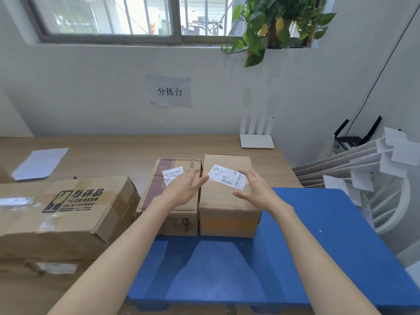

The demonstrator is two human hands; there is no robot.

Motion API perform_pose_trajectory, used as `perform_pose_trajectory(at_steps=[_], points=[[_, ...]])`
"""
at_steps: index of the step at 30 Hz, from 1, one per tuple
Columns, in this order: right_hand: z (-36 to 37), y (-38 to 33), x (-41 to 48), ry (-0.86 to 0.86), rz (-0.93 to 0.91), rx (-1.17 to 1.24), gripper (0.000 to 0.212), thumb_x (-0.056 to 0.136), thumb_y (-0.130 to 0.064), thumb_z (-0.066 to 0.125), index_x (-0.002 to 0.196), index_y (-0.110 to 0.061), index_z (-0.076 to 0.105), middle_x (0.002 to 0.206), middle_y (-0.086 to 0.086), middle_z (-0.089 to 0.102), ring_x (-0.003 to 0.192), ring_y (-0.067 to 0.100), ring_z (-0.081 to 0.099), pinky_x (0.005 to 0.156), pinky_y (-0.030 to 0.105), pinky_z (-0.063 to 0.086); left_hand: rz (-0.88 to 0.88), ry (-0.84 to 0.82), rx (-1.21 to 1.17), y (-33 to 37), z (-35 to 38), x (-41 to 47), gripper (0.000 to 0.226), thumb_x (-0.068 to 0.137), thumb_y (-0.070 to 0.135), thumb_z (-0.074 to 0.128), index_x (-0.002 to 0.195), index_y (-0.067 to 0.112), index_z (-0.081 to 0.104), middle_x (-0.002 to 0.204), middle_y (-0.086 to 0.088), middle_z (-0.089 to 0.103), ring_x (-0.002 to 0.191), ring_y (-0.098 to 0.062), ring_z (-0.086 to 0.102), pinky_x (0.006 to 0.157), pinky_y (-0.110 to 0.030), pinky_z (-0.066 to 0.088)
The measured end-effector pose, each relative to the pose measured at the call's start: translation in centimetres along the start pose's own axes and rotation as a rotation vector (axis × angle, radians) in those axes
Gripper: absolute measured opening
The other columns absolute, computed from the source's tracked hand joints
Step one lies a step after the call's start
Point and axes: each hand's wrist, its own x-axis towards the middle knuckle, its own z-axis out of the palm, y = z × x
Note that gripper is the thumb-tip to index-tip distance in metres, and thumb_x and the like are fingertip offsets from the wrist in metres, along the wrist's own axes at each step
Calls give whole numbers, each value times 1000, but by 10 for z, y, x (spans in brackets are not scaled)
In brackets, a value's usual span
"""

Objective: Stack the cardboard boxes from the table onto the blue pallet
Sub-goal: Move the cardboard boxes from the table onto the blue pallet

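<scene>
Two small cardboard boxes stand side by side at the table's near edge, touching the far end of the blue pallet. The right box carries a white shipping label. The left box has maroon print and a barcode label. My left hand hovers open over the seam between the two boxes. Over the right box's right side, my right hand is open, fingers spread. Neither hand grips anything. A larger box with a black fragile mark sits at the left on another box.
The wooden table holds a white paper sheet at far left and a white router at the back. White folded cardboard sheets and a white chair stand to the right of the pallet.
</scene>
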Motion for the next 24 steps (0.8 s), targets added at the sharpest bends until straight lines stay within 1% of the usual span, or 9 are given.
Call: perform_pose_trajectory(at_steps=[2, 5, 6, 8, 11, 14, 16, 20, 24], points=[[-1, -18, 7, 12, -14, 23, 72, 88, -43, 65, 149, -29, 29, 152, -1, 30, 140, 19, 29, 108, 43, 36, -6, 50, -11, -6, -19, -5, 70, 93, 64, 30, 147, 20, 33, 152, -2, 34, 139, -21, 33, 111, -42, 30], [0, -50, 14, 33, -29, 7, 69, 90, -44, 62, 149, -29, 29, 160, 3, 16, 147, 21, 17, 113, 45, 28, 2, 137, 37, -21, -49, -16, 57, 95, 53, 42, 140, 18, 44, 146, -2, 42, 134, -19, 37, 109, -39, 32], [1, -62, 17, 48, -35, -6, 67, 91, -44, 61, 148, -29, 29, 161, 3, 11, 147, 22, 17, 112, 45, 29, 6, 163, 46, -26, -60, -21, 53, 95, 49, 47, 138, 17, 46, 143, -2, 45, 131, -19, 41, 107, -39, 36], [4, -90, 21, 82, -46, -36, 64, 92, -44, 59, 147, -29, 31, 162, 4, 7, 144, 25, 25, 105, 44, 35, -4, 226, 53, -38, -83, -36, 45, 94, 40, 55, 134, 18, 51, 138, -1, 51, 124, -19, 49, 103, -41, 41], [17, -136, 27, 156, -77, -37, 60, 93, -40, 59, 145, -26, 35, 161, 6, 11, 142, 26, 29, 101, 42, 39, -30, 348, 70, -64, -117, -66, 39, 92, 34, 59, 129, 19, 55, 131, 0, 58, 113, -19, 57, 97, -41, 45], [39, -193, 30, 199, -134, -8, 55, 92, -34, 58, 143, -23, 39, 157, 7, 21, 140, 26, 33, 103, 41, 39, -64, 479, 107, -99, -152, -106, 37, 92, 35, 58, 127, 22, 55, 126, 4, 62, 108, -15, 60, 93, -39, 47], [59, -238, 29, 190, -192, 4, 55, 92, -32, 58, 142, -21, 40, 154, 7, 27, 137, 27, 37, 104, 40, 38, -103, 537, 144, -126, -177, -137, 39, 93, 37, 55, 129, 22, 53, 126, 6, 61, 109, -15, 59, 92, -37, 47], [111, -334, 19, 158, -288, 18, 56, 92, -34, 58, 143, -21, 39, 151, 4, 31, 134, 25, 39, 102, 39, 39, -186, 577, 161, -187, -229, -202, 44, 95, 41, 51, 134, 22, 48, 128, 5, 58, 117, -18, 55, 94, -41, 46], [174, -431, 5, 100, -357, 42, 57, 93, -37, 56, 144, -22, 37, 151, 3, 30, 133, 24, 40, 101, 40, 40, -268, 626, 214, -256, -282, -275, 49, 96, 43, 49, 139, 21, 43, 132, 3, 57, 119, -20, 52, 95, -40, 45]])
